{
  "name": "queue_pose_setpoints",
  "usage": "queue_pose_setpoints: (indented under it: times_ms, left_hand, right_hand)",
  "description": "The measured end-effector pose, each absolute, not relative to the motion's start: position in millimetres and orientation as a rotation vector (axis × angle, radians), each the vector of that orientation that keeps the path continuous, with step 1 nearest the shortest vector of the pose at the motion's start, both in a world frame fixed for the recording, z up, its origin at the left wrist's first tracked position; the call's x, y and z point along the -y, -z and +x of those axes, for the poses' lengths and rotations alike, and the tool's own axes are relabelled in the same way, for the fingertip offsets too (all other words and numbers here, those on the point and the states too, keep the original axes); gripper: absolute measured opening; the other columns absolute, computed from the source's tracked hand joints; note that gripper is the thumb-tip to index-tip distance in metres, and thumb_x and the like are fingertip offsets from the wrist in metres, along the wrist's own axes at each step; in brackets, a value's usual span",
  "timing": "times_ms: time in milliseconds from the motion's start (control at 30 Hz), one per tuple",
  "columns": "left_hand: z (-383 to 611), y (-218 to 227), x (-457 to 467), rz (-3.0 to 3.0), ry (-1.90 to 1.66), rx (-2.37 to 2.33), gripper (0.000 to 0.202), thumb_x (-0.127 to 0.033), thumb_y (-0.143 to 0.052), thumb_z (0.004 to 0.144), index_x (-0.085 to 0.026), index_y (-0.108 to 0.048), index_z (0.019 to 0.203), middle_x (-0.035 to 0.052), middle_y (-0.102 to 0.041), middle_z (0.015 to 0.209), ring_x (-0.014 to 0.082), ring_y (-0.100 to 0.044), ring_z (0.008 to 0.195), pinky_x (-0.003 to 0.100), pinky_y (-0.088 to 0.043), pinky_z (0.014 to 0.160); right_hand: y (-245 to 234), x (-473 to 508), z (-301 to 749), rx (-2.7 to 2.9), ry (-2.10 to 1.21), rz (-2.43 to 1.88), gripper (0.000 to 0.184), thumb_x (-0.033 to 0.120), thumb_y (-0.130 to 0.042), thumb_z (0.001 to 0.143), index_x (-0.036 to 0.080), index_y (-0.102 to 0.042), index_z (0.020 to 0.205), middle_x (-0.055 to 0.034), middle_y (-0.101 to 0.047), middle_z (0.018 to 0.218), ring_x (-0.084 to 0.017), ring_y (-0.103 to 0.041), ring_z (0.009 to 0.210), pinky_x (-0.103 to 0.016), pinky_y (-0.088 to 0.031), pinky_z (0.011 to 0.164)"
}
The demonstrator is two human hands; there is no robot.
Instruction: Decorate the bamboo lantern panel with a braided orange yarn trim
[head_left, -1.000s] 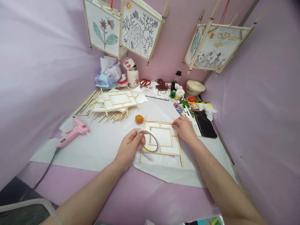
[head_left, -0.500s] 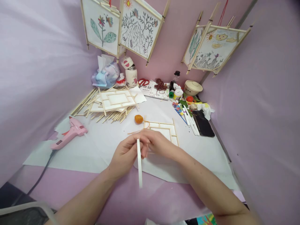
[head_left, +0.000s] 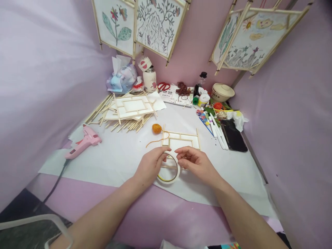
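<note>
My left hand is closed on a white roll of tape and holds it just above the white paper sheet. My right hand is right beside the roll, its fingers pinched at the roll's upper edge. Behind both hands a wooden stick frame with paper panels lies flat on the sheet. An orange ball of thread rests at the frame's far left corner, and a loose strand curls from it across the frame.
A pink glue gun lies at the left with its cord running off the table. A pile of sticks and frames sits at the back left. Paints, pens and a black phone crowd the right. Painted lanterns hang above.
My right hand left the frame's far edge and came to the tape roll. The roll turned from edge-on to facing me, and the orange strand went slack.
</note>
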State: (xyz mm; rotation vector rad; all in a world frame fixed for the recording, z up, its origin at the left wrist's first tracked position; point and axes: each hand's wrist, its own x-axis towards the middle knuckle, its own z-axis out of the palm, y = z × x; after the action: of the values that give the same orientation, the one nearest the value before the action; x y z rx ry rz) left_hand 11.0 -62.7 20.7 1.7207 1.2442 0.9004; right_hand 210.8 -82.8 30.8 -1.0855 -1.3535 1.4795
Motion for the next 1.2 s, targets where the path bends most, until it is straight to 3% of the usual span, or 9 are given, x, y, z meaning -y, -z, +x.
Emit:
queue_pose_setpoints:
  times_ms: [367,800,1133,1200]
  left_hand:
    - [12,-15,65,1.908,-0.913,-1.093,0.035,-0.013,-0.045,0.087,-0.026,-0.066,0.113,0.0044,-0.066,0.100,0.0179,-0.060,0.083,0.030,-0.045,0.082]
    - [11,-9,65,1.968,-0.914,-1.137,0.036,-0.010,-0.039,0.089,-0.021,-0.062,0.114,0.0028,-0.064,0.090,0.0136,-0.060,0.074,0.026,-0.047,0.073]
    - [14,-8,65,2.043,-0.893,-1.139,0.035,-0.012,-0.035,0.091,-0.018,-0.061,0.114,0.0020,-0.064,0.086,0.0117,-0.061,0.073,0.025,-0.050,0.071]
    - [14,-8,65,2.038,-0.892,-1.143,0.035,-0.011,-0.035,0.091,-0.018,-0.061,0.114,0.0019,-0.064,0.087,0.0112,-0.061,0.073,0.024,-0.050,0.071]
  right_hand:
    - [-33,98,201,1.485,-1.272,-1.010,0.023,0.023,-0.073,0.080,0.029,-0.072,0.102,-0.0004,-0.067,0.084,-0.015,-0.061,0.075,-0.029,-0.049,0.069]
    - [-27,96,200,1.699,-0.905,-0.963,0.011,0.020,-0.066,0.086,0.026,-0.071,0.095,-0.0031,-0.070,0.088,-0.017,-0.064,0.081,-0.029,-0.049,0.069]
    - [-22,97,199,1.706,-0.973,-1.020,0.009,0.017,-0.059,0.089,0.022,-0.059,0.082,-0.0009,-0.061,0.084,-0.013,-0.058,0.077,-0.026,-0.047,0.069]
    - [-21,97,198,1.652,-1.010,-1.035,0.004,0.019,-0.061,0.089,0.023,-0.060,0.088,-0.0009,-0.062,0.085,-0.013,-0.059,0.078,-0.026,-0.049,0.070]
